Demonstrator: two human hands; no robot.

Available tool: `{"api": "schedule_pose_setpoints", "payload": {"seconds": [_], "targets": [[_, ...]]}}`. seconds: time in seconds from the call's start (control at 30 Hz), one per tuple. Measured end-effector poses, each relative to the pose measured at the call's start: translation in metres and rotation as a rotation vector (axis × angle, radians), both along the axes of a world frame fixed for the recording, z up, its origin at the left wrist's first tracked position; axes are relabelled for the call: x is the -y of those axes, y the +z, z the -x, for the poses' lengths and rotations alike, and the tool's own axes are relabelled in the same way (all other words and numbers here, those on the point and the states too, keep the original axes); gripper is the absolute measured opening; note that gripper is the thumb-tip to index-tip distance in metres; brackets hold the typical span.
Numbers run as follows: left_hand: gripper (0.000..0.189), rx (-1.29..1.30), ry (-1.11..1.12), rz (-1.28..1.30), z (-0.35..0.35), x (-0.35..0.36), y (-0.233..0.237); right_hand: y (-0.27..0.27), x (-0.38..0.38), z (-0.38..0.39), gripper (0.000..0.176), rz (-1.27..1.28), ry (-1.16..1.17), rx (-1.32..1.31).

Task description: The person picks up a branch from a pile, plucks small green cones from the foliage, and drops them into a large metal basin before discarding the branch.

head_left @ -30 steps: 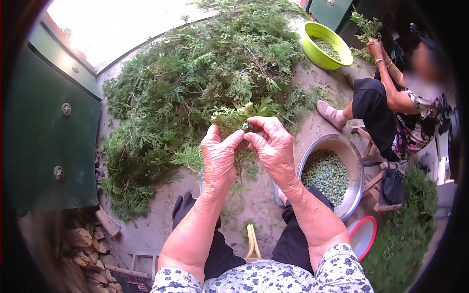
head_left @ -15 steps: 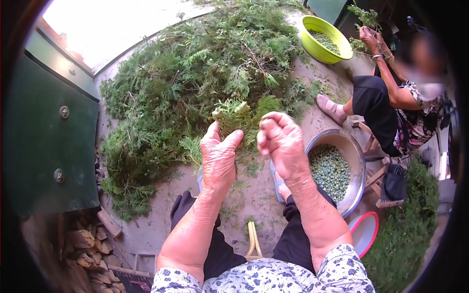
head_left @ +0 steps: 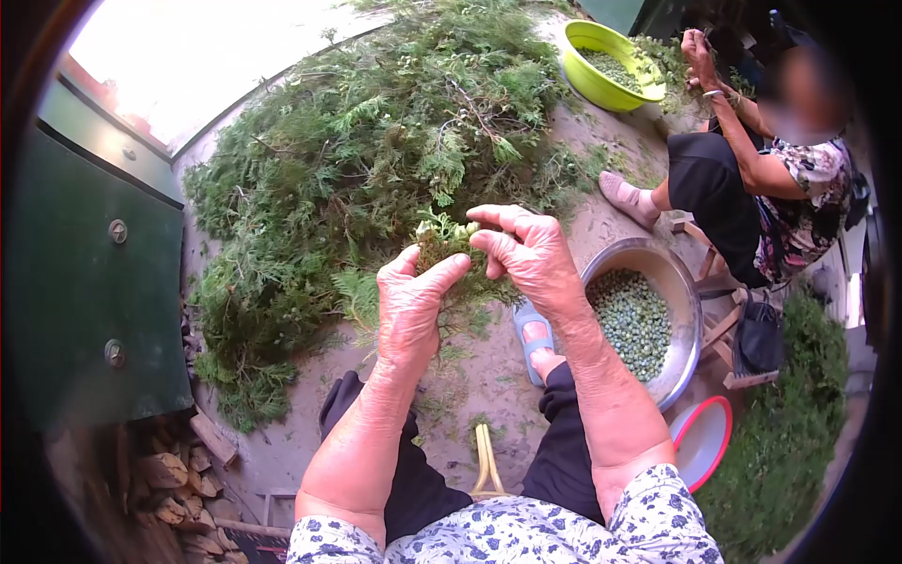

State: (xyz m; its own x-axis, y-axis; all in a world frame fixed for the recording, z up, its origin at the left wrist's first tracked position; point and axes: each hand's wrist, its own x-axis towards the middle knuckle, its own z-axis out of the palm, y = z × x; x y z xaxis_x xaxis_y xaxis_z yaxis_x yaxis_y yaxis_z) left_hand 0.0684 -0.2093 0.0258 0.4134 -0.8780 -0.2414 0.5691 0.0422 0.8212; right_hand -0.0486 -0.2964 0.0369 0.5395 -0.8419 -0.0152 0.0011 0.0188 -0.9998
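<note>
My left hand [head_left: 413,301] is closed on a small green sprig [head_left: 440,246] with pale green cones at its top. Thumb and finger of my right hand [head_left: 531,258] are pinched at a pale cone on the sprig's right side. Beyond both hands lies a big heap of green branches [head_left: 357,141]. To the right of my right arm stands a metal basin [head_left: 691,329] with many small green cones [head_left: 628,320] in it.
A person [head_left: 752,179] sits at the upper right, holding a branch beside a yellow-green basin [head_left: 601,89]. A red-rimmed white basin [head_left: 703,442] is near my right elbow. More greenery [head_left: 780,442] lies at lower right, firewood [head_left: 169,484] at lower left.
My right hand has moved left and forward from beside the sprig to a cone on it. My left hand still holds the sprig. The other person's hands have shifted slightly.
</note>
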Motion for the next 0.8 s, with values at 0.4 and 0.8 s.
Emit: {"api": "schedule_pose_setpoints", "payload": {"seconds": [0.4,0.8], "targets": [[0.016,0.161,-0.047,-0.191,0.001,0.000,0.006,-0.002,-0.015,-0.004,0.015,-0.073,-0.152,0.058],[0.013,0.175,0.007,-0.160,-0.003,-0.003,0.006,0.008,0.005,0.011,0.020,-0.547,-0.122,0.542]]}}
